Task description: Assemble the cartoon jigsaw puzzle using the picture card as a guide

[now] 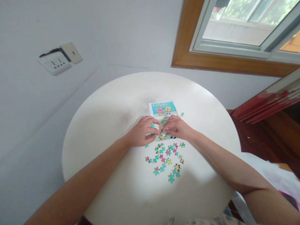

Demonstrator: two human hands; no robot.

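Observation:
My left hand [144, 131] and my right hand [178, 127] meet over a partly joined jigsaw puzzle [157, 138] in the middle of the table. Thumb and fingers of the left hand are pinched at the puzzle's middle. Right beside them, the right fingertips are closed on a small puzzle piece, mostly hidden by the fingers. Behind the hands lies a picture card [164, 109] with a pink starfish and a yellow sponge figure on teal. Loose puzzle pieces [162, 158], teal, pink and yellow, are scattered nearer to me.
One teal piece [182, 114] lies apart, right of the card. The round white table [105, 103] stands against a wall with a socket [57, 62]. A wood-framed window [234, 61] is at the upper right, with a red curtain [264, 104] below it.

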